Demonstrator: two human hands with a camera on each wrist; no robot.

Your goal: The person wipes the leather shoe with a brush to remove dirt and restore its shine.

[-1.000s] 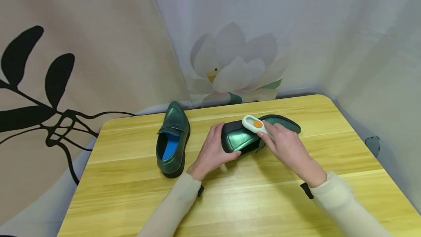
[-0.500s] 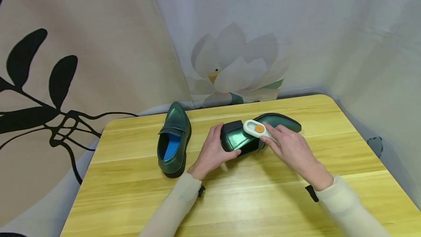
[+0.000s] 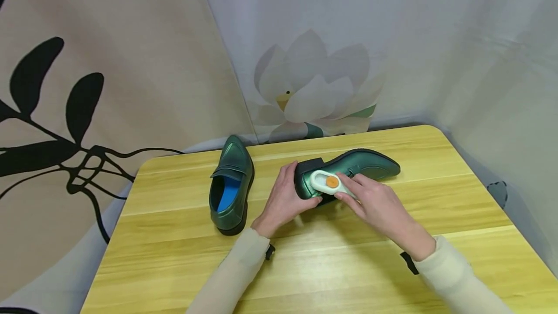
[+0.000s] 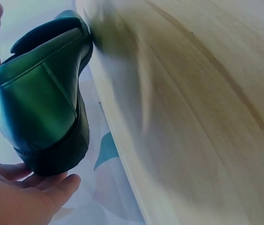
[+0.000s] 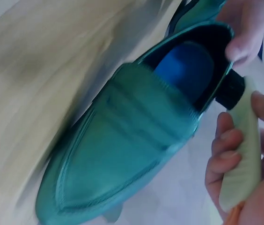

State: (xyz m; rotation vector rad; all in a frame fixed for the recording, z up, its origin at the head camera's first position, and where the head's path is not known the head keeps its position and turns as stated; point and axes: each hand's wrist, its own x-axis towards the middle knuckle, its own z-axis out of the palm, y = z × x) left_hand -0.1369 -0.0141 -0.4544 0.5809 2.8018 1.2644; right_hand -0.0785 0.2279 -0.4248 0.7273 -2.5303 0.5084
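Observation:
A metallic green loafer [image 3: 359,164] lies tipped on its side above the table, toe to the right in the head view. My left hand [image 3: 287,200] grips it by the heel, thumb at the opening; in the left wrist view fingers [image 4: 59,190] reach under the black heel block. With my right hand [image 3: 372,202] I hold a small brush [image 3: 324,182], white-handled with an orange oval, against the shoe's side near the heel. Black bristles [image 5: 231,89] of the brush touch the loafer's rim area in the right wrist view. A blue insole [image 5: 186,68] shows inside.
The matching green loafer [image 3: 232,183] stands upright to the left, toe toward the back edge. Both rest on a light wooden table [image 3: 331,275] with rounded corners. Printed fabric [image 3: 322,76] hangs behind it.
My right hand has first shifted slightly right, then moved left and down with the brush, toward the heel. The left hand keeps its grip on the loafer, nearly in place.

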